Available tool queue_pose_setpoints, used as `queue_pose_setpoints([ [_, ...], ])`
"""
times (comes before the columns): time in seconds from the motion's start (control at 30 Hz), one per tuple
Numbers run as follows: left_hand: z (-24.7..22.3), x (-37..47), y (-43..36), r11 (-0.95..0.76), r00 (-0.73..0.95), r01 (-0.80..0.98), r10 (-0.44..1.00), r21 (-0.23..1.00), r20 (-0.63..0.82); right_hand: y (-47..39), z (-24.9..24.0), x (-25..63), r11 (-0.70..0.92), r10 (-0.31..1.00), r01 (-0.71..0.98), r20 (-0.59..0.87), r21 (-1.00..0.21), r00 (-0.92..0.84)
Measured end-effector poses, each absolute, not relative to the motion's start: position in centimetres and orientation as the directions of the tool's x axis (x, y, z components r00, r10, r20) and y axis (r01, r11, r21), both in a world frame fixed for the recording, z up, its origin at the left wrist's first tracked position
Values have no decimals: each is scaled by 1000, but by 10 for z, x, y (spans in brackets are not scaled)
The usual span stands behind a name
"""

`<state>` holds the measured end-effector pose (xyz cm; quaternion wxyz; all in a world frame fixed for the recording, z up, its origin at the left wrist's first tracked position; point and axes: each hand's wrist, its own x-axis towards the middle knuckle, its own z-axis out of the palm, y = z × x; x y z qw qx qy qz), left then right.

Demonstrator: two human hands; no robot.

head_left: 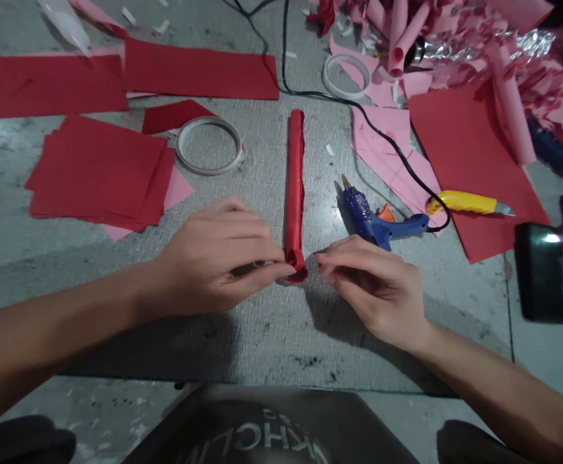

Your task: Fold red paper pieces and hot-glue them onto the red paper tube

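A narrow red paper tube (295, 180) lies lengthwise on the table in front of me, its near end curled open. My left hand (228, 258) pinches the left side of that near end between thumb and fingers. Just right of the same end, my right hand (378, 283) hovers with thumb and fingertips pressed together, apart from the tube. Whether anything tiny sits in that pinch I cannot make out. Beyond my right hand lies a blue glue gun (373, 219), its nozzle pointing away from me.
Red paper squares (102, 171) are stacked at left beside a tape roll (209, 145). Red strips (199, 67) lie behind. On the right are a yellow cutter (469, 202), a red sheet (479, 154), a black phone-like object (541, 274) and heaped pink paper pieces (460, 32). A black cord (330, 95) crosses the table.
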<state>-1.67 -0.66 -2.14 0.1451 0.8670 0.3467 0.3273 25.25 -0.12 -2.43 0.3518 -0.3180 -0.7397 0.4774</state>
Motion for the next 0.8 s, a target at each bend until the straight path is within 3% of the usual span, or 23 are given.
queue_pose_setpoints([
  [0.57, -22, -19, -4, -701, 521, 500, 713, 509, 469, 1, -19, 251, 341, 826, 112, 241, -933, -509],
  [0.67, -22, -21, -5, -763, 590, 452, 644, 461, 487, 1, -18, 250, 351, 826, 121, 247, -928, -506],
  [0.8, -26, -19, -10, -860, 734, 409, 509, 307, 449, 0, -20, 251, 343, 831, 139, 231, -929, -506],
])
